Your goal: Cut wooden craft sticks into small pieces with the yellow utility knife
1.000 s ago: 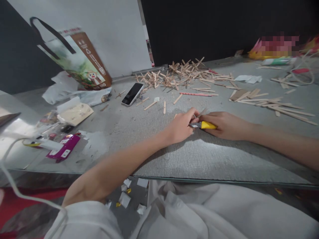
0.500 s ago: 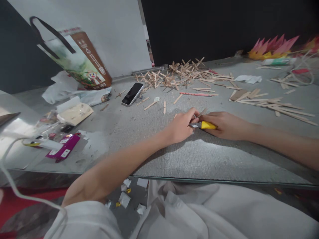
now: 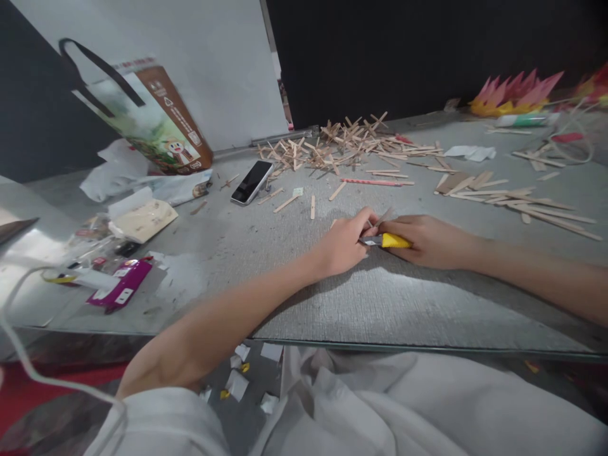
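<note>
My right hand is closed around a yellow utility knife. Its grey metal end points left and touches or nearly touches the fingers of my left hand. My left hand is closed in a pinch on a thin wooden craft stick, whose end sticks up between the two hands. A bit of pale wood also shows behind the left knuckles. The fingers hide most of the stick and exactly where the blade meets it.
A pile of joined craft sticks lies at the back, with loose sticks to the right. Left of the pile are a phone, a paper bag and a purple packet. A red patterned strip lies beyond my hands.
The view has shifted very slightly. Both hands keep the same hold, and the yellow knife has barely moved, with its metal end slightly further left.
</note>
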Demonstrator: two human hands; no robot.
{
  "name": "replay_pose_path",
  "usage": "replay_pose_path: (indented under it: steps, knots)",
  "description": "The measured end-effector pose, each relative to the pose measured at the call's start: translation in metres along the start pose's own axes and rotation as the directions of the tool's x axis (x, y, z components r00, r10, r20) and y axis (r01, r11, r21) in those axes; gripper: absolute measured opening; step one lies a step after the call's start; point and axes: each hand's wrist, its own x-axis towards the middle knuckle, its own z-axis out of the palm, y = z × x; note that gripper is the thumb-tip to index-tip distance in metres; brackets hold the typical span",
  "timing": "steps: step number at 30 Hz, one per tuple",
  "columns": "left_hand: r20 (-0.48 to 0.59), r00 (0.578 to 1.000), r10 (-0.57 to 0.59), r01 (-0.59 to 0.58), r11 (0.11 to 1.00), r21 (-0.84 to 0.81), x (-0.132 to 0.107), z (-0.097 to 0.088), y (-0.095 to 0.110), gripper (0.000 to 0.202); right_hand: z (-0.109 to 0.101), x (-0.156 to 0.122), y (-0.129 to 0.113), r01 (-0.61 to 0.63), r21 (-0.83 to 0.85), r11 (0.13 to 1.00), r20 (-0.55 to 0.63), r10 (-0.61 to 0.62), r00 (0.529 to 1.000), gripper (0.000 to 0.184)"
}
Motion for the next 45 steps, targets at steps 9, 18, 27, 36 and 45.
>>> replay_pose_path:
  steps: [9,18,27,36,45]
  knots:
    - [-0.008,1.000,-0.002,0.002,0.999,0.048,-0.0004,-0.0011,-0.0001,0.021,-0.0043,0.0023,-0.0050,-0.003,0.006,1.000,-0.002,0.003,1.000,0.016]
    - [-0.015,1.000,-0.026,0.026,0.999,0.022,-0.0006,-0.0001,0.0010,0.014,-0.0036,0.0025,-0.0045,0.007,-0.006,1.000,-0.001,-0.007,1.000,0.017]
    - [-0.030,0.999,-0.029,0.029,0.999,0.021,-0.0006,-0.0008,0.0028,0.020,-0.0020,0.0014,-0.0047,0.021,-0.024,0.999,-0.033,-0.021,0.999,0.014]
    - [-0.072,0.994,-0.086,0.072,0.980,-0.188,-0.0002,0.0017,-0.0003,0.019,-0.0055,0.0009,-0.0096,-0.182,0.047,0.982,-0.098,0.185,0.978,0.022]
    - [-0.168,0.934,-0.316,0.177,0.815,-0.552,0.0080,-0.0008,-0.0017,0.018,-0.0055,0.0037,-0.0077,-0.325,0.273,0.905,-0.284,0.398,0.872,0.036]
